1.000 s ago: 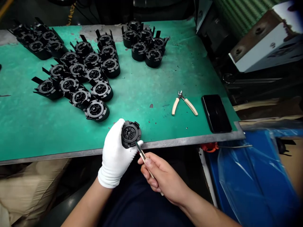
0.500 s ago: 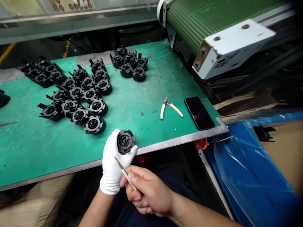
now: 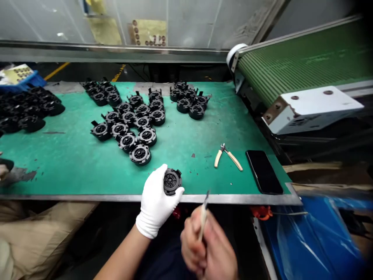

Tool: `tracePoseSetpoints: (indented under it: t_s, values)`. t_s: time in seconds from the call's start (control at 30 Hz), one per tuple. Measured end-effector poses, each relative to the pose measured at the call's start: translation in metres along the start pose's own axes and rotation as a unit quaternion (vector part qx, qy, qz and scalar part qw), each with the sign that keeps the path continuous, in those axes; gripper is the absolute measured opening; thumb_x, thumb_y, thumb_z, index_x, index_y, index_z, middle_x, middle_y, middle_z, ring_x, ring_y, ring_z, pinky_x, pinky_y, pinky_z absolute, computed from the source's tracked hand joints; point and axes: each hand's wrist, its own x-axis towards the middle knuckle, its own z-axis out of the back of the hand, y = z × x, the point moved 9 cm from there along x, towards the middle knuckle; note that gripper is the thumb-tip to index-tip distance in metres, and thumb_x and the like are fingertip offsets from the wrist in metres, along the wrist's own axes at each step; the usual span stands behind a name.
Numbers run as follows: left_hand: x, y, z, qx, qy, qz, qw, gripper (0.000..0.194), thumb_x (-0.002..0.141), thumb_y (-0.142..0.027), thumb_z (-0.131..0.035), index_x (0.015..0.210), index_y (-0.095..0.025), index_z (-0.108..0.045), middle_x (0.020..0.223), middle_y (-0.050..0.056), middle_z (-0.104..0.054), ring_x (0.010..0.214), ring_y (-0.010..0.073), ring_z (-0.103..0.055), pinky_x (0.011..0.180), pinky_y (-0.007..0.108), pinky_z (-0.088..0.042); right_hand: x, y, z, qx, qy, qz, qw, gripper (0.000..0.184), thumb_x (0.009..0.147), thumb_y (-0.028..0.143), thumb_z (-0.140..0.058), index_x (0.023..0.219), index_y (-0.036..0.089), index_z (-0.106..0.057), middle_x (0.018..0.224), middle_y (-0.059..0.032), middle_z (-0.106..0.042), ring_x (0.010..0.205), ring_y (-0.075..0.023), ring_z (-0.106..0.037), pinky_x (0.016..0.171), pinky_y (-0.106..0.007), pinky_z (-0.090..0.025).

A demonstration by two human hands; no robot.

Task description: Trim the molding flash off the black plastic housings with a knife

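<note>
My left hand, in a white knitted glove, is closed around a round black plastic part with a ringed, ribbed face turned up. It holds the part over the front edge of the green table. Bare and slightly blurred, my right hand grips a small knife by its pale handle, the dark blade pointing up and away from me. The knife is apart from the black part, to its right. Several similar black parts stand in clusters on the table beyond my left hand.
Pale-handled nippers and a black phone lie on the right of the table. A green conveyor belt ends at the back right. A blue plastic-lined bin is at lower right. Another person's hand shows at the left edge.
My right hand has drawn away from the gloved left hand to the right, and the knife now points more upright. My view has swung left and up. The left hand keeps its hold.
</note>
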Motion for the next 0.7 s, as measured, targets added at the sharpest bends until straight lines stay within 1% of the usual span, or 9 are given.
tracePoseSetpoints:
  t_s: [0.1, 0.17, 0.23, 0.3, 0.37, 0.43, 0.5, 0.6, 0.7]
  values:
    - [0.007, 0.003, 0.006, -0.076, 0.083, -0.012, 0.994, 0.070, 0.094, -0.030, -0.060, 0.156, -0.021, -0.031, 0.158, 0.012, -0.041, 0.145, 0.0276, -0.042, 0.123, 0.049, -0.038, 0.013, 0.049, 0.027, -0.125, -0.086, 0.070, 0.986, 0.025, 0.102, 0.049, -0.053, 0.097, 0.024, -0.055, 0.063, 0.0070, -0.041, 0.044, -0.0057, -0.027, 0.038, -0.015, -0.027]
    - [0.009, 0.008, 0.018, -0.113, 0.084, -0.019, 0.990, 0.057, 0.099, -0.024, -0.050, 0.155, -0.025, -0.036, 0.158, 0.006, -0.042, 0.145, 0.0238, -0.042, 0.125, 0.046, -0.035, 0.024, 0.073, 0.043, -0.267, -0.103, 0.068, 0.956, 0.025, 0.103, 0.047, -0.051, 0.112, 0.026, -0.058, 0.070, 0.0047, -0.050, 0.050, -0.0083, -0.038, 0.044, -0.019, -0.038]
    - [0.008, 0.015, 0.033, -0.139, 0.030, -0.007, 0.990, 0.047, 0.102, -0.022, -0.046, 0.149, -0.026, -0.045, 0.154, 0.005, -0.048, 0.142, 0.0230, -0.046, 0.125, 0.046, -0.036, 0.035, 0.094, 0.052, -0.457, -0.084, 0.071, 0.882, 0.031, 0.103, 0.046, -0.051, 0.126, 0.027, -0.060, 0.081, 0.0008, -0.060, 0.061, -0.0121, -0.051, 0.057, -0.026, -0.049]
    - [0.004, 0.020, 0.038, -0.152, -0.015, 0.026, 0.988, 0.045, 0.102, -0.026, -0.051, 0.147, -0.025, -0.047, 0.152, 0.006, -0.050, 0.140, 0.0239, -0.048, 0.123, 0.047, -0.039, 0.043, 0.106, 0.053, -0.634, -0.047, 0.082, 0.768, 0.035, 0.104, 0.043, -0.050, 0.133, 0.028, -0.062, 0.098, -0.0036, -0.068, 0.082, -0.0169, -0.062, 0.078, -0.033, -0.052]
    - [0.002, 0.018, 0.031, -0.133, -0.019, 0.043, 0.990, 0.061, 0.097, -0.037, -0.063, 0.152, -0.024, -0.039, 0.156, 0.009, -0.044, 0.144, 0.0273, -0.043, 0.123, 0.050, -0.036, 0.050, 0.110, 0.051, -0.747, -0.007, 0.089, 0.659, 0.035, 0.105, 0.040, -0.048, 0.134, 0.030, -0.065, 0.110, -0.0052, -0.070, 0.099, -0.0202, -0.063, 0.091, -0.036, -0.049]
    - [0.002, 0.010, 0.018, -0.091, -0.002, 0.035, 0.995, 0.090, 0.085, -0.050, -0.076, 0.156, -0.022, -0.029, 0.161, 0.014, -0.035, 0.148, 0.0320, -0.035, 0.125, 0.053, -0.031, 0.056, 0.109, 0.048, -0.807, 0.025, 0.086, 0.584, 0.036, 0.107, 0.039, -0.044, 0.135, 0.031, -0.065, 0.108, -0.0049, -0.071, 0.100, -0.0205, -0.064, 0.089, -0.035, -0.048]
    - [0.005, 0.004, 0.006, -0.060, 0.015, 0.031, 0.998, 0.103, 0.079, -0.056, -0.081, 0.157, -0.020, -0.025, 0.160, 0.016, -0.033, 0.148, 0.0341, -0.034, 0.124, 0.054, -0.032, 0.061, 0.107, 0.046, -0.842, 0.049, 0.084, 0.530, 0.037, 0.107, 0.039, -0.043, 0.135, 0.031, -0.065, 0.099, -0.0040, -0.071, 0.093, -0.0196, -0.064, 0.081, -0.032, -0.047]
    - [0.010, 0.004, -0.004, -0.039, 0.015, 0.049, 0.998, 0.091, 0.082, -0.053, -0.078, 0.153, -0.018, -0.033, 0.151, 0.016, -0.046, 0.141, 0.0314, -0.046, 0.120, 0.050, -0.039, 0.071, 0.111, 0.048, -0.877, 0.059, 0.091, 0.469, 0.037, 0.107, 0.040, -0.042, 0.136, 0.033, -0.065, 0.094, -0.0031, -0.071, 0.088, -0.0191, -0.065, 0.075, -0.030, -0.046]
    - [0.013, 0.004, -0.004, -0.025, 0.007, 0.049, 0.998, 0.081, 0.084, -0.048, -0.076, 0.149, -0.017, -0.039, 0.146, 0.015, -0.051, 0.136, 0.0301, -0.050, 0.119, 0.048, -0.041, 0.078, 0.131, 0.057, -0.898, 0.011, 0.110, 0.425, 0.038, 0.107, 0.041, -0.041, 0.137, 0.032, -0.064, 0.097, -0.0043, -0.072, 0.090, -0.0206, -0.066, 0.071, -0.031, -0.044]
